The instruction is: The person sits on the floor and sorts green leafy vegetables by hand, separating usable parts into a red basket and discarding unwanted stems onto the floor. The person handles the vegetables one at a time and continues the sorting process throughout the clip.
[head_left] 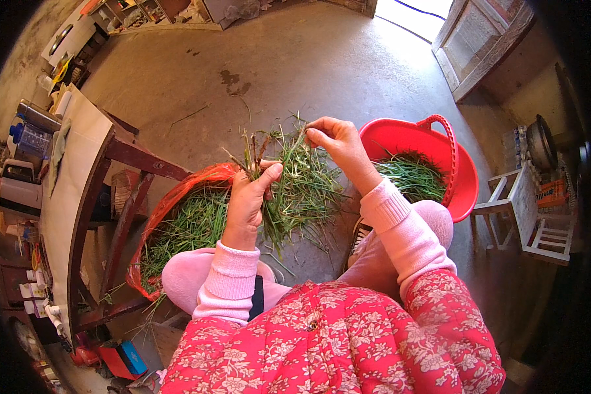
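My left hand [248, 207] is wrapped around a bunch of grassy greens [272, 221], with brown stalks and roots poking up above the thumb. To its right, my right hand [336, 143] pinches a thin pale stem [301, 135] between thumb and fingertips. Below both hands a loose heap of green and yellowed blades [315, 182] lies on the floor. An orange-red plastic bag [150, 231] full of similar greens [189, 231] sits at the left. On the right, a red plastic basket [465, 172] with an arched handle holds greener, more aligned blades [411, 175].
A table with dark red legs [128, 152] rises close on the left, bearing a blue-capped jug [29, 140]. White stools [514, 202] stand at the right. Beyond the concrete floor [285, 64], with damp spots, a wooden door [477, 44] stands ajar. Shelves [147, 15] line the far left.
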